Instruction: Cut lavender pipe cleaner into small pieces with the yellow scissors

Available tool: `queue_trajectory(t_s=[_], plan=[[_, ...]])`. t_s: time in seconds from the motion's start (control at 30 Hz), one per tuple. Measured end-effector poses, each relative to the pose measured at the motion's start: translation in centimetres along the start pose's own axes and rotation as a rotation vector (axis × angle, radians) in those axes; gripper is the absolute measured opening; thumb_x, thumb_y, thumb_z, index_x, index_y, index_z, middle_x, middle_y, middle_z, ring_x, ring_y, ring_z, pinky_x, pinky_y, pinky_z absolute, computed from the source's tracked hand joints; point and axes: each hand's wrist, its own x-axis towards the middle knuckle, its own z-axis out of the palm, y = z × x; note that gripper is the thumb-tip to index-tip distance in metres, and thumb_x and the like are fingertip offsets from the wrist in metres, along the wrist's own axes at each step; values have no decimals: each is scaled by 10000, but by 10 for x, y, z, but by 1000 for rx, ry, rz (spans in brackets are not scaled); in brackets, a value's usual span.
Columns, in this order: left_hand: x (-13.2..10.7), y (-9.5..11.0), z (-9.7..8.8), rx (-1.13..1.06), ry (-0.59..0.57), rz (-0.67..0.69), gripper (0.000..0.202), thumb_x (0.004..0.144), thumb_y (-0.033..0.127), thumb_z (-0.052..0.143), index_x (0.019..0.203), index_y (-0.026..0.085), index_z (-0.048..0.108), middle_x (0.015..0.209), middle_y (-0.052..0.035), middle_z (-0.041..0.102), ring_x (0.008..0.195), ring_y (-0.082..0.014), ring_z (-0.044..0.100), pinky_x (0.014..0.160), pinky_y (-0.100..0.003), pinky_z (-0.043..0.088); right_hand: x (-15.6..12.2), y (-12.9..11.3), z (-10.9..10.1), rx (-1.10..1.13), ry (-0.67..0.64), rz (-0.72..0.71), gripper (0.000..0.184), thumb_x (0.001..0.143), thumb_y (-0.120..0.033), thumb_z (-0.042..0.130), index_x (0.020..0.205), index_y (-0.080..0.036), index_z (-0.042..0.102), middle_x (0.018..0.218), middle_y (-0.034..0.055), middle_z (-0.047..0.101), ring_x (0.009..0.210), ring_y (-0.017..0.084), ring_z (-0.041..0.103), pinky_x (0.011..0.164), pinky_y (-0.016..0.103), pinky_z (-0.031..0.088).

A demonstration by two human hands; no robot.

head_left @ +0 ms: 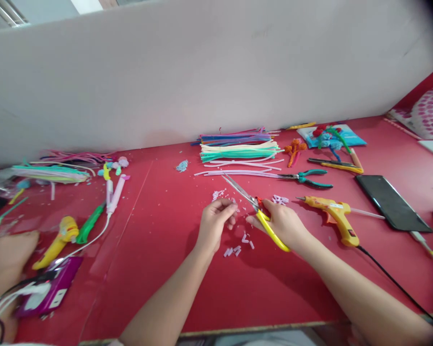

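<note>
My right hand (283, 223) grips yellow-handled scissors (254, 206) whose open blades point up and left over the red table (173, 278). My left hand (216, 221) is pinched on a small pale purple piece at its fingertips, just left of the blades. Short cut purple bits (238, 247) lie on the table below and between both hands, with more (280, 199) behind the right hand.
A stack of coloured pipe cleaners (238, 146) lies at the back, with green-handled pliers (310, 178), a yellow glue gun (337, 216) and a black phone (391, 202) to the right. Another person's hand (7, 259), a purple power strip (46, 293) and more craft pieces sit at the left.
</note>
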Motion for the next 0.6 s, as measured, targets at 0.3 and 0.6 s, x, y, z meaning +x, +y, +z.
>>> queue_trajectory(t_s=[0.3, 0.6], plan=[[5, 4, -6, -130, 89, 92, 139, 684, 238, 567, 768, 126, 563, 618, -10, 542, 480, -61, 466, 417, -173, 359, -5, -6, 10, -152, -87, -23, 433, 716, -600, 352, 721, -187, 481, 601, 36, 571, 569, 153, 550, 474, 217, 240], [4, 3, -5, -117, 165, 116, 142, 677, 279, 568, 704, 151, 513, 582, 15, 507, 467, -58, 439, 416, -167, 335, -6, -12, 13, -150, -106, -3, 440, 727, -599, 331, 723, -186, 482, 610, 41, 583, 568, 157, 557, 474, 223, 231]])
